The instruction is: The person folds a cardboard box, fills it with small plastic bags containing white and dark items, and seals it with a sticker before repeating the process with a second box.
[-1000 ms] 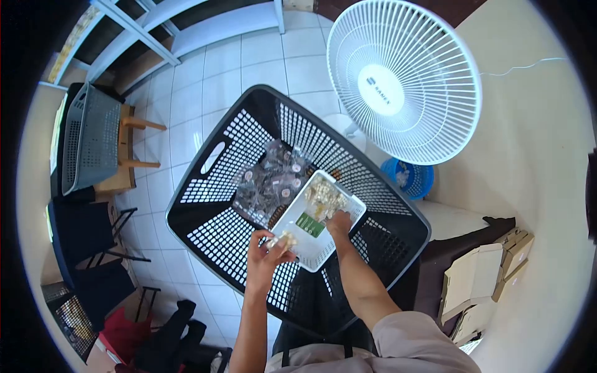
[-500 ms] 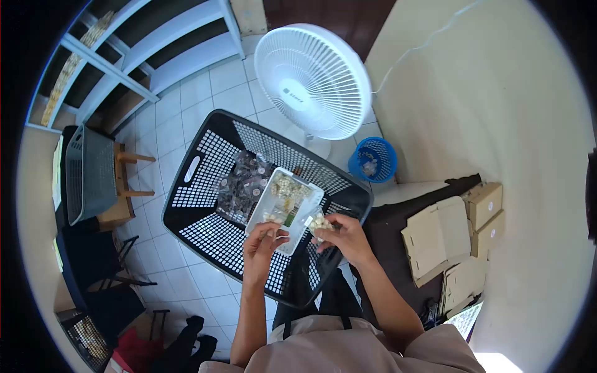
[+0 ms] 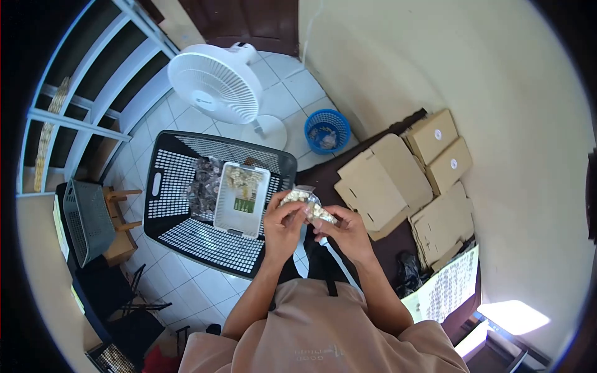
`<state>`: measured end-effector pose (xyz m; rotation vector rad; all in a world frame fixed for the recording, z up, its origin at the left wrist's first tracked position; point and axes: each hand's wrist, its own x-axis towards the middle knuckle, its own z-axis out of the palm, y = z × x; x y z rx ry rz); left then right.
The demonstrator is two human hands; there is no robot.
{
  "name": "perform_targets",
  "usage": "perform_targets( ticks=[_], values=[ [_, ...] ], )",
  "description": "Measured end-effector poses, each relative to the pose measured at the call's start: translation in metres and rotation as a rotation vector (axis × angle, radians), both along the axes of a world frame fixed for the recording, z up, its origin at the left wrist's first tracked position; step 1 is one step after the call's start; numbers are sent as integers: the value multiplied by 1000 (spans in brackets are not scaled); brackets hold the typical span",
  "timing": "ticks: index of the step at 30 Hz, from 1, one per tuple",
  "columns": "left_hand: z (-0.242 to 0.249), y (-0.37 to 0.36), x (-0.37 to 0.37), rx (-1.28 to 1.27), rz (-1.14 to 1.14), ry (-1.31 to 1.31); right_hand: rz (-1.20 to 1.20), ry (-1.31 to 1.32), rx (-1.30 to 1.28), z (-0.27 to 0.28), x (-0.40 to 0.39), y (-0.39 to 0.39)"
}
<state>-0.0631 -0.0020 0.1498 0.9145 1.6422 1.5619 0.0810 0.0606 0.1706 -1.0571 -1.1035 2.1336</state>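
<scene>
Fingers of the left hand curled closed about a small clear plastic packet of cream-coloured pieces; those of the right hand pinched on a second, similar packet just beside it. Both packets lie outside the white rectangular plastic tray, which sits within the black perforated plastic basket. At right, an open brown cardboard box.

Well behind the bare fingers, a dusty beige-brown shirt covered the torso, its short, loose sleeves set farther back to either side. Small pale lettering marked the chest. Nearer the fingers, a narrow dark strap showed at the hem above black trousers.
</scene>
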Motion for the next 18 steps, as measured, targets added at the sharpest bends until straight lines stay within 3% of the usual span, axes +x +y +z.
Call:
perform_targets(
  ticks=[3,6,9,11,12,15,18],
  values=[
    [-7,8,24,-33,-137,-236,-75,-36,-6,-8,40,3],
    [-14,11,38,-66,-99,-377,-198,-233,94,-21,85,20],
    [-20,7,38,-102,-96,-362,-200,-545,129,-46,138,45],
    [-18,4,40,-127,-101,-388,-156,-603,233,-76,165,53],
    [-19,3,40,-133,-94,-387,-123,-662,341,-84,169,54],
    [-25,5,43,-110,-148,-325,-78,-728,301,-107,171,57],
    [-24,10,53,-55,-128,-472,-15,-862,296,-115,164,57]
  ],
)
